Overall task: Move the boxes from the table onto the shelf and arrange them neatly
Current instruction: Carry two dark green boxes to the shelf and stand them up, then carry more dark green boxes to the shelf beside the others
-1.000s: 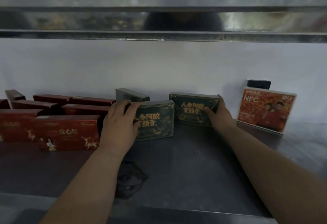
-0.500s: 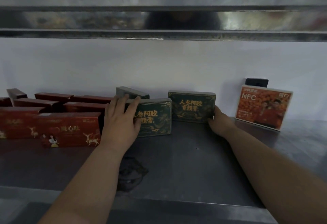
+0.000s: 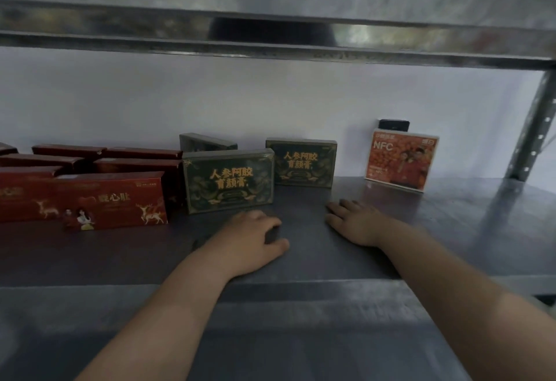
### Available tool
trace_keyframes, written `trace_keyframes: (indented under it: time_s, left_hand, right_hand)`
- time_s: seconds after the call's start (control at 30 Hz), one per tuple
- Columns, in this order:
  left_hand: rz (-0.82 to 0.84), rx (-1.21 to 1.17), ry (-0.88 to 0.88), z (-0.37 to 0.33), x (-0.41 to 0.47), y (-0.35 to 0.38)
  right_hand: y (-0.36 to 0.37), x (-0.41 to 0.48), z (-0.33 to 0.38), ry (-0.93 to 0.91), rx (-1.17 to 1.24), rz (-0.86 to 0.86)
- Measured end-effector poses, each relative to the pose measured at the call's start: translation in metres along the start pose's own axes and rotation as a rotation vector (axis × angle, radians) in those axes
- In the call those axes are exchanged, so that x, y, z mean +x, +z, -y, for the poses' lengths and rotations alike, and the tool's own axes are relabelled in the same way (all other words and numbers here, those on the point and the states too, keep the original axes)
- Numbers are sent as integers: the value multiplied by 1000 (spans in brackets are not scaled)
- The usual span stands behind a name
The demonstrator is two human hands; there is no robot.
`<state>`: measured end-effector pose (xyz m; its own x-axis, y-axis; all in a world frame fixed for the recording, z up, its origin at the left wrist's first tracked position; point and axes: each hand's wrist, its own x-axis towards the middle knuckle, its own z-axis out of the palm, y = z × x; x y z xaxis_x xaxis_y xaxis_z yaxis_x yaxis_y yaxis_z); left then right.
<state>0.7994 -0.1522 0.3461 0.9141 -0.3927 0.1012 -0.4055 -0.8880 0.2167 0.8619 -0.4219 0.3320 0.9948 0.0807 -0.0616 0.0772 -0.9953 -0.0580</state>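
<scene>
Three dark green boxes with gold lettering stand upright on the metal shelf: a front one, one behind it to the right, and one partly hidden at the back. Several red boxes stand in rows at the left. My left hand hovers low over the shelf just in front of the front green box, fingers loosely curled, holding nothing. Palm down, my right hand is empty too and apart from the boxes.
An orange NFC sign leans against the white back wall at the right, with a small black object behind it. The upper shelf hangs low overhead. A perforated metal upright stands at the far right.
Both hands have let go of the green boxes and drawn back toward me over the shelf. The boxes stay upright where they were set. The camera has tilted up slightly.
</scene>
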Motion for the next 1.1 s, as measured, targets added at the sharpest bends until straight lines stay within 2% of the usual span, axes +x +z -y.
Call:
trace_keyframes:
  time_s: [0.1,0.2,0.27,0.33,0.4,0.57,0.67,0.77,0.9,1.1]
  left_hand:
    - [117,68,40,-11,-13,4]
    - [105,124,85,-20,-26,13]
    - [50,216,165,-28,-40,22]
    - [-7,306,230,-36,-57,32]
    - [-44,324,247,-42,-71,43]
    - [-293,232,392,-65,-109,85]
    - [-248,152,445,-93,-133,127]
    - [-101,93,471,-126,-148,171]
    - [78,27,502,-171,-159,220]
    - [313,71,692,-215,-164,280]
  right_hand:
    - [-5,-48,10,-38,-63,23]
    - [-2,-93,16,-60,-46,14]
    - [10,-126,22,-64,-37,-101]
    - [27,-157,29,-103,-59,-339]
    - [50,-185,31,-120,-43,-501]
    - [108,-250,23,-131,-8,-608]
    - [145,-287,10,-121,45,-517]
    - [180,-320,-11,-61,79,-386]
    - [224,-363,-43,61,131,-226]
    - [275,-426,-76,295,223,-47]
